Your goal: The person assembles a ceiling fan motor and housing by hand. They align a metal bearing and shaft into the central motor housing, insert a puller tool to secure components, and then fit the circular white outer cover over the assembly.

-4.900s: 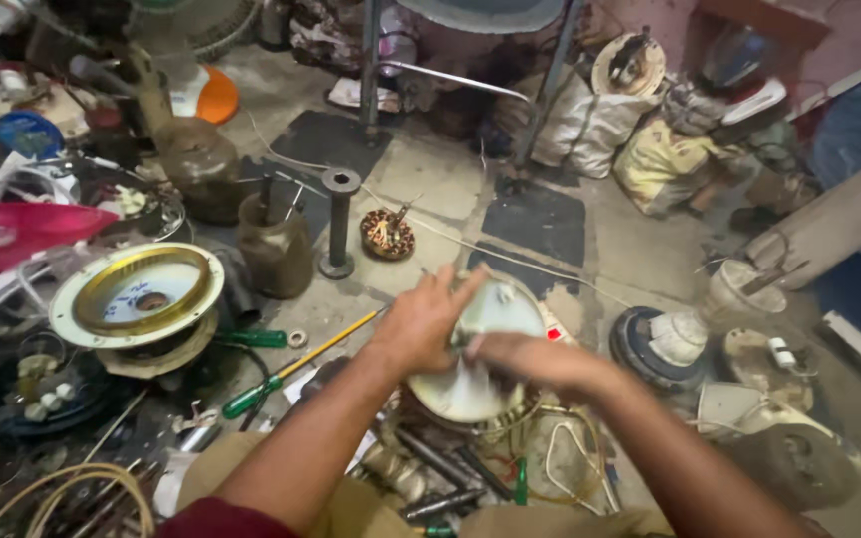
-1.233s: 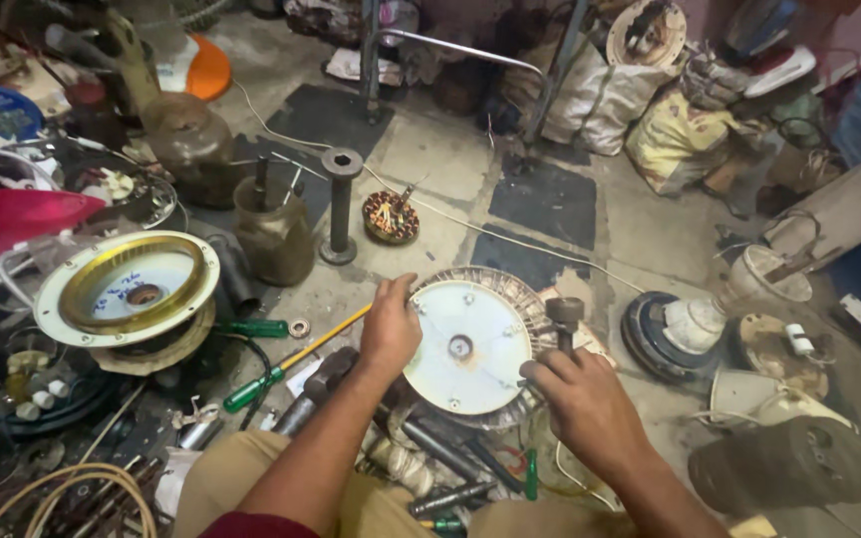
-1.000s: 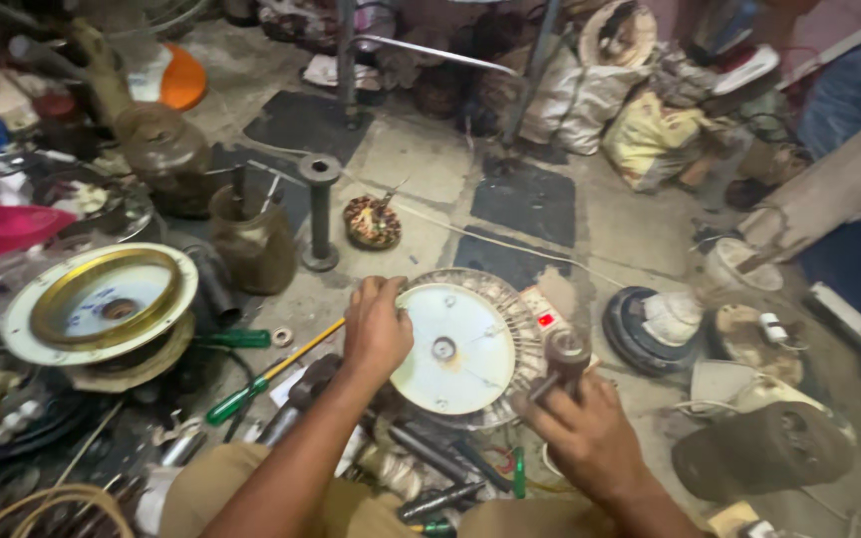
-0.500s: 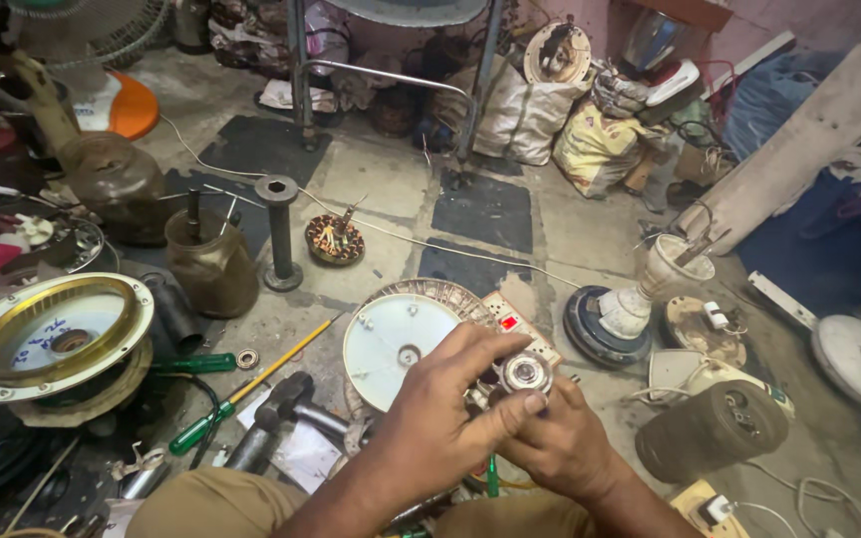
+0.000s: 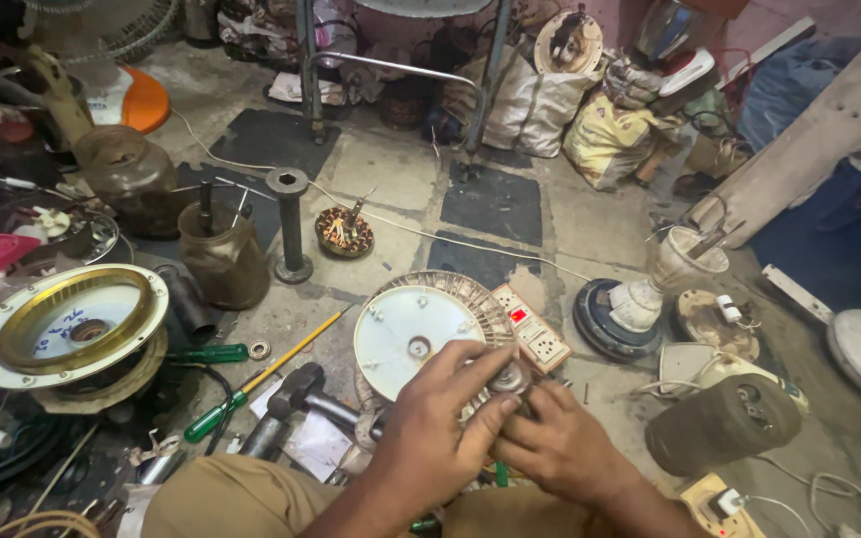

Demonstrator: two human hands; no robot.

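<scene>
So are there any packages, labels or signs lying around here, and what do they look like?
Yellow sack: top right, bulging, printed.
White sacks: beside it, against a stand's leg.
Paper sheet: on the floor left of the left hand, white with faint marks.
Gold-rimmed cover: far left, round, blue scribbles on its white middle.
No screens.

1. Soft, even daylight is filling the scene; the concrete floor (image 5: 590, 214) is reading mid-bright, with no hard glare.
2. Light seems to be coming from above and the far side, since shadows are falling short and diffuse beneath the clutter.
3. The near left corner is sinking into dimness, losing detail among dark parts.
4. The white disc (image 5: 413, 344) is showing the brightest tone without blowing out.
5. The left hand (image 5: 440, 423) and right hand (image 5: 560, 448) are looking slightly soft from motion.
6. Wide-angle distortion is bending lines at the edges.
</scene>
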